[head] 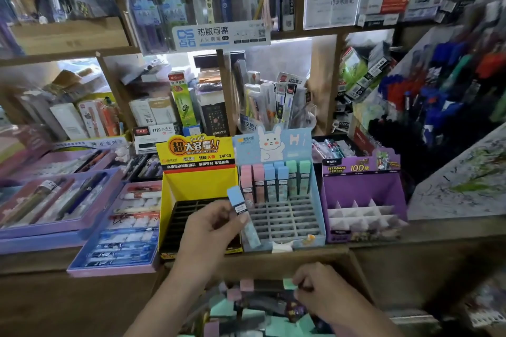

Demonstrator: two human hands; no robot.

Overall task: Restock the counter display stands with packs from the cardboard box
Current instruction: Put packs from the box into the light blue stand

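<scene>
Head cam: left hand (210, 224) grips a blue pack (242, 213) near the worktop's (410, 232) front edge, overlapping yellow stand (197, 186) and bunny stand (273, 145). Right hand (320, 290) pinches a green pack (289, 284) in the cardboard box (260, 265).

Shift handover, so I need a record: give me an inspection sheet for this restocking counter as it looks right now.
Surface: wooden counter, crowded with stands and trays.
Job's things: yellow stand, grid empty; rabbit stand, back rows filled, front slots empty; purple stand, dividers empty; cardboard box holds loose packs.
Clutter: purple pen trays at left.
Hands: left hand holds a blue-capped pack; right hand in the box at a green pack, grip unclear.
Cables: nothing seen.
Surroundings: stationery shelves behind.
</scene>
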